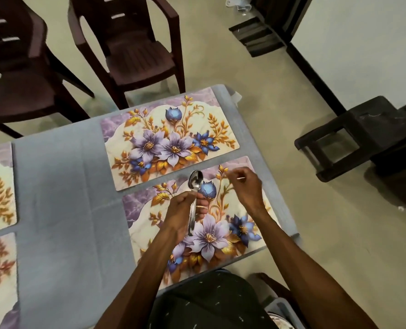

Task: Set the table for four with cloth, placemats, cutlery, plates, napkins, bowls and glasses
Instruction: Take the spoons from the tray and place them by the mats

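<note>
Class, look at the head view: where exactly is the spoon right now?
The spoon is held in the left hand, bowl pointing away, above the near right placemat, just left of the right hand.

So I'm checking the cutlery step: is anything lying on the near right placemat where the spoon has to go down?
Nothing visible does. The left hand holds the spoon above the near right placemat, whose visible surface is bare; only the hands and forearms cover parts of it.

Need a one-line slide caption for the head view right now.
Left hand holds spoons above the near floral placemat on the grey cloth; right hand hovers beside.
</note>
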